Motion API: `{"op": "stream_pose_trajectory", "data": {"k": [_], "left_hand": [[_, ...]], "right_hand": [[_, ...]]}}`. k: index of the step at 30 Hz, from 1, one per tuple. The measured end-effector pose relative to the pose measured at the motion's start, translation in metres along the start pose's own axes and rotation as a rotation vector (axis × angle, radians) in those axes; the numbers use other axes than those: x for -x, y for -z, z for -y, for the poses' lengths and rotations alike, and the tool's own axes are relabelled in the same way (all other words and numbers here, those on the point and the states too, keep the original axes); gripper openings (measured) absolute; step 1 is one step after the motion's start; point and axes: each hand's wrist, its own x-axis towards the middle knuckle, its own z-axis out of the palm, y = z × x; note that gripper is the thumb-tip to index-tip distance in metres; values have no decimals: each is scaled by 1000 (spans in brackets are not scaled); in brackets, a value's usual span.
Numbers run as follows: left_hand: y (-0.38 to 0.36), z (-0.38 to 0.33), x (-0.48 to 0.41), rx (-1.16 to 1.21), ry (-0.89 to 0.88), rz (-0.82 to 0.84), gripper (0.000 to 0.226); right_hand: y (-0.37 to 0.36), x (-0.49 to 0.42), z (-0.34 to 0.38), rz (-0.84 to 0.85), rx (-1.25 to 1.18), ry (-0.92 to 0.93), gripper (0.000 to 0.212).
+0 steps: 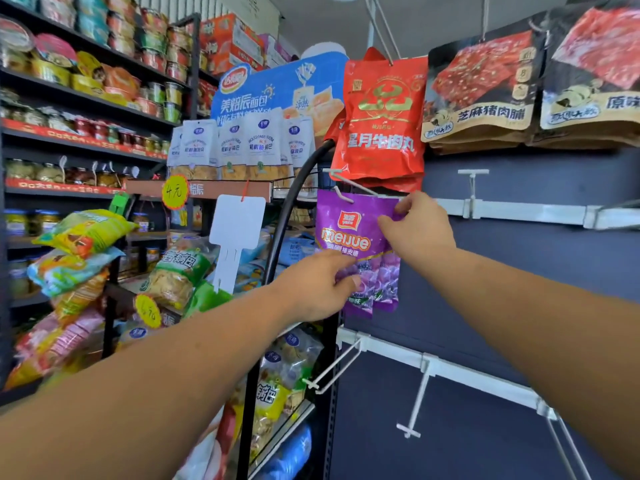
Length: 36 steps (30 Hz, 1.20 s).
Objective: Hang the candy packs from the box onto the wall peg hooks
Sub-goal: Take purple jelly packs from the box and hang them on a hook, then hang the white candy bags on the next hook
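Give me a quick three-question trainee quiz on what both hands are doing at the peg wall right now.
1. True or false: the purple glossy plastic candy packs sit directly below the red foil pouches.
2. The right hand pinches the purple packs at: A) the top right corner B) the bottom edge C) the left side.
3. Fill in: the left hand grips the packs' ____ part.
Key: 1 true; 2 A; 3 lower.

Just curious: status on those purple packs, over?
Left hand grips purple candy packs low. Right hand pinches their top at the white peg hook. Red packs hang just above.
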Motion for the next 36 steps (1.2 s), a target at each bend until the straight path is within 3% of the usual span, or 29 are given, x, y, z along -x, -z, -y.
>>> {"op": "stream_pose_trajectory", "data": {"k": [6, 9, 15, 18, 21, 23, 25, 30, 33, 36], "left_hand": [[-4, -26, 49, 137, 47, -103, 39], [-10, -44, 86, 206, 88, -91, 39], [-58, -71, 186, 205, 129, 86, 52], [-99, -77, 240, 163, 154, 222, 43], [-142, -75, 286, 214, 179, 291, 30], [-168, -69, 312, 250, 264, 349, 40], [-195, -64, 340, 314, 385, 380, 46], [-274, -32, 437, 358, 746, 556, 22], [-302, -12, 471, 351, 839, 664, 51], [-321, 1, 483, 351, 890, 711, 66]], "right_hand": [[27, 81, -16, 167, -14, -44, 14], [47, 134, -17, 332, 103, -21, 25], [77, 249, -44, 596, 301, 18, 35], [71, 312, -75, 736, 303, 0, 40], [58, 364, -105, 847, 235, -99, 42], [45, 391, -122, 903, 197, -154, 41], [32, 418, -138, 943, 152, -245, 40], [-3, 501, -179, 1014, -54, -535, 16], [-24, 540, -202, 1011, -43, -702, 38], [-40, 553, -214, 1001, -72, -900, 61]]}}
